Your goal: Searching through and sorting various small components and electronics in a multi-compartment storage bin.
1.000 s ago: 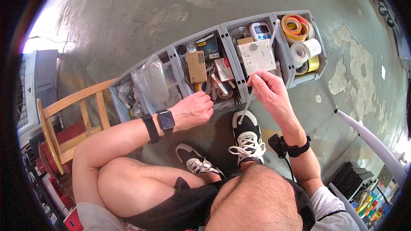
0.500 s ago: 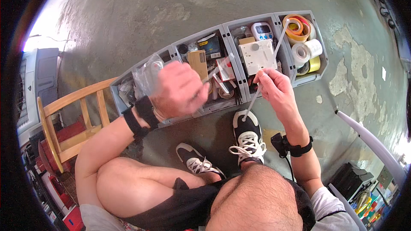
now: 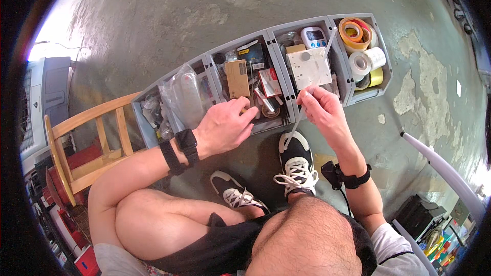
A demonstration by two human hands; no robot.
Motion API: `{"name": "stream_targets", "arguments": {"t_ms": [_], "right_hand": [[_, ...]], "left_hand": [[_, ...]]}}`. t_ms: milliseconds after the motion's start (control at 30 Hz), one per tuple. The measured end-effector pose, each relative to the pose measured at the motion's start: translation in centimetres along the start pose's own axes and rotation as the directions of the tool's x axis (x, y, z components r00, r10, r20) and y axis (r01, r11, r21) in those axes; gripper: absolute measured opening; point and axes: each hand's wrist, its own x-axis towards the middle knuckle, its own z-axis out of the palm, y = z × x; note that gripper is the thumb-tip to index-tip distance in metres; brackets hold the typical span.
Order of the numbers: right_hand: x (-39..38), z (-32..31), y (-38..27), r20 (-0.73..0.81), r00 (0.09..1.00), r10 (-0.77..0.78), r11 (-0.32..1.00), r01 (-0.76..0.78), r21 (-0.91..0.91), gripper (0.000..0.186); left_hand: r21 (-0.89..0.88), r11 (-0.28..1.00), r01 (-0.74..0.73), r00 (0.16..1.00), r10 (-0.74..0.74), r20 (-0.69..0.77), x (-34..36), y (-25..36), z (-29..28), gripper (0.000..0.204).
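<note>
Grey-green floor with pale, worn patches spreads behind everything, and on it a row of grey bins curves from nine o'clock to two o'clock of the view. Near the left end of this row, a little below nine o'clock, there is a wooden chair.

Almost at three o'clock from the middle, the right hand has its grip pressed together: thumb and forefinger pinch a thin whitish strip. From this pinch, the strip goes up toward one o'clock, over the bins, and its lower part points between six and seven o'clock, above the toe of a black-and-white shoe.

The left hand is at nine o'clock, close to the middle, by the near edge of the bins. Its fingers are bent, but I cannot tell whether the tips hold something. On its wrist is a dark watch.

Close to twelve o'clock lies a brown box, sharing a bin with a red-and-white box. Between one and two o'clock, a white plate lies below a white device with a small screen. At two o'clock are rolls of tape, and at ten o'clock a clear plastic bag.
</note>
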Motion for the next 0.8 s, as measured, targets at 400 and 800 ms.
{"name": "stream_targets", "arguments": {"t_ms": [400, 800], "right_hand": [[-0.1, 1.7, -0.3, 0.006, 1.000, 0.024, 0.999, -0.024, 0.043, 0.018], [0.0, 4.4, -0.8, 0.002, 0.999, 0.040, 0.996, -0.040, 0.080, 0.018]], "left_hand": [[0.002, 0.990, 0.140, 0.990, -0.140, 0.003, -0.3, -0.5, -0.5, 0.017], [-0.213, 0.968, 0.131, 0.985, -0.152, -0.083, 0.7, 0.7, 1.4, 0.019]]}}
